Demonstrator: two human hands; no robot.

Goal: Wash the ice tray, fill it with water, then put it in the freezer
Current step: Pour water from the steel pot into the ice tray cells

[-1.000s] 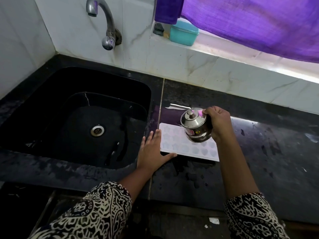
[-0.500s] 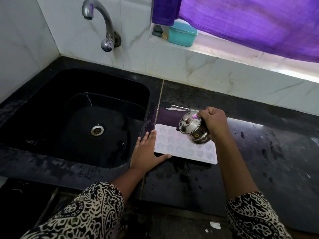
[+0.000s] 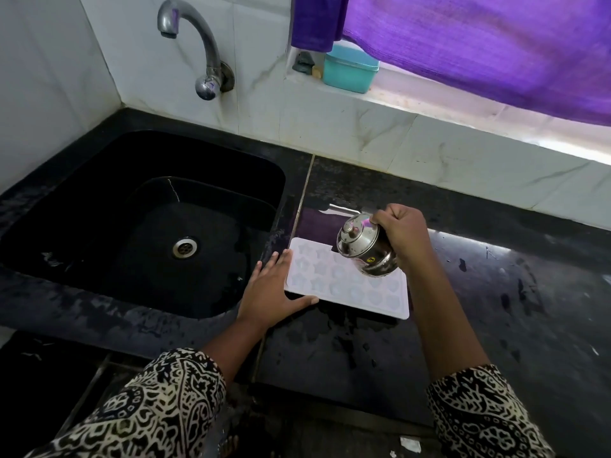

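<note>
A white ice tray (image 3: 334, 285) with small shaped wells lies flat on the black counter just right of the sink. My left hand (image 3: 269, 292) rests open against the tray's left edge, thumb along its near side. My right hand (image 3: 401, 231) is shut on a lidded steel jug (image 3: 363, 247), tilted over the tray's far part with the lid toward the sink. I cannot tell whether water is coming out.
A black sink (image 3: 99, 180) with a steel drain (image 3: 184, 247) lies to the left, a steel tap (image 3: 198, 44) above it. A teal box (image 3: 348, 69) stands on the window ledge under a purple curtain (image 3: 479, 44). The counter (image 3: 512, 309) is wet in spots.
The steel jug has tipped further and shifted left along the tray. My left hand has stayed at the tray's left edge.
</note>
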